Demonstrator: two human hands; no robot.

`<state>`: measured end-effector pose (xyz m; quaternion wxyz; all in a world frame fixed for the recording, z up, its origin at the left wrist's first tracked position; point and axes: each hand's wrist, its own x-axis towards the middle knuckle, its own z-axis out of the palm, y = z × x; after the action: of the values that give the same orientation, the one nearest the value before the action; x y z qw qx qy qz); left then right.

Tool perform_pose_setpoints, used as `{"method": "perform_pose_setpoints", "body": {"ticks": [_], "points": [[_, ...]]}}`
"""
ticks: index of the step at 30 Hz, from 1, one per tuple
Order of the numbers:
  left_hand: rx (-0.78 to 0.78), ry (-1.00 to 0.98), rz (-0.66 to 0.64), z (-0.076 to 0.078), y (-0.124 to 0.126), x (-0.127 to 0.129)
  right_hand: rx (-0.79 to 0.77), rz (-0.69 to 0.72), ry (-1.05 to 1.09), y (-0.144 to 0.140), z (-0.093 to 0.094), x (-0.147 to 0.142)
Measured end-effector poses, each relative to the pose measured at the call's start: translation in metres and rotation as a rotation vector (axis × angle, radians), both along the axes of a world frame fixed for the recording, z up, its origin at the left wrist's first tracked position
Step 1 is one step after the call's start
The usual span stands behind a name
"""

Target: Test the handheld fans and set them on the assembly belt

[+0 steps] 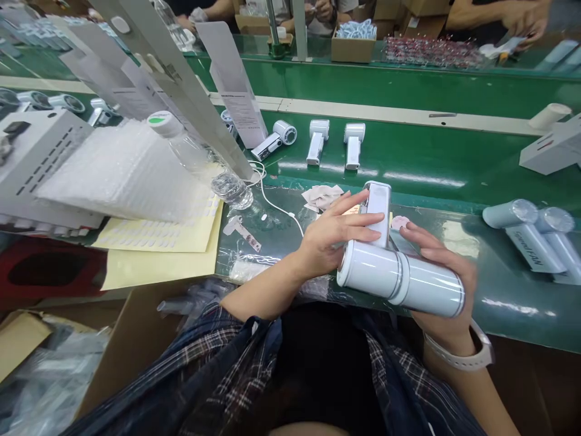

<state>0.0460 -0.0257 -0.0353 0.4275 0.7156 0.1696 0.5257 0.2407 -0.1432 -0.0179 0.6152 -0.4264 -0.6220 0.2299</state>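
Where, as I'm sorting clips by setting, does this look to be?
Probably a factory assembly or packing line: matching handheld fans rest on a green surface, bubble wrap is stacked at left, and co-workers' hands are busy opposite.

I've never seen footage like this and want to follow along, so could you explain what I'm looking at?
Sure. There's no robot here, just a person's two bare hands, and there's a single picture. It comes from a camera worn on that person's head, looking forward and down.

The right hand supports the barrel of a pale fan, while the fingers of the left hand lie across its handle.

On the green table, more fans lie ahead and to the right. To the left are a clear bottle and yellow sheets with white stickers. Across the table, other people's hands are visible too.
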Motion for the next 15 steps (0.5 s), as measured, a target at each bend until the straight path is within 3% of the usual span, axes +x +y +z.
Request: {"method": "perform_pose_setpoints", "body": {"ticks": [6, 11, 13, 15], "points": [[-0.052, -0.022, 0.016, -0.002, 0.001, 0.005, 0.049, 0.01, -0.014, -0.005, -0.009, 0.003], [-0.102, 0.099, -0.08, -0.015, 0.009, 0.012, -0.002, -0.035, 0.047, -0.004, -0.035, 0.001], [-0.22, 0.179, -0.158, -0.013, 0.005, 0.013, -0.041, -0.141, 0.012, -0.007, -0.041, 0.006], [-0.415, 0.095, -0.245, 0.0, -0.006, 0.005, -0.052, -0.258, -0.044, -0.02, -0.036, 0.015]]}}
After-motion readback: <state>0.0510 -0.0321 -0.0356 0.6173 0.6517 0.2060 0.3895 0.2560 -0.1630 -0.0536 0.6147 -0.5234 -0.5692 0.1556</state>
